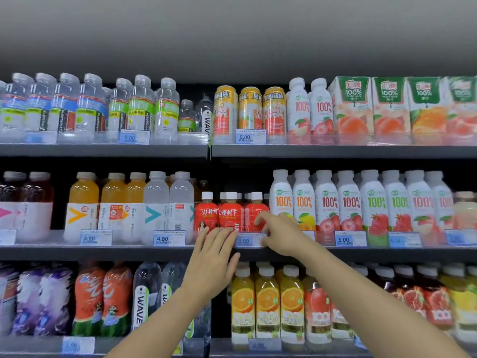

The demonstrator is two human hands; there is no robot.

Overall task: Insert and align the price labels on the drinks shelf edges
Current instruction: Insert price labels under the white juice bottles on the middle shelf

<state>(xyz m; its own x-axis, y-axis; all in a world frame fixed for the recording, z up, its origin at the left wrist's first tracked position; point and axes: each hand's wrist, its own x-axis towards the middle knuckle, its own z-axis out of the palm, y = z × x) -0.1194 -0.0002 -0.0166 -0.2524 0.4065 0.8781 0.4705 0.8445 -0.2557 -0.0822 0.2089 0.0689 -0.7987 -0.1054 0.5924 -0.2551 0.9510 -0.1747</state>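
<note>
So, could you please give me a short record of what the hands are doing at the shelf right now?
Setting: three shelves of drinks
Working shelf: middle shelf edge
Label: price label, reads 5.00, below the red bottles
Left hand: fingers straight, tips at the label's left end
Right hand: fingers curled, pinching the label's right end
Neighbours: 4.80 label to the left, second 5.00 label to the right
</note>
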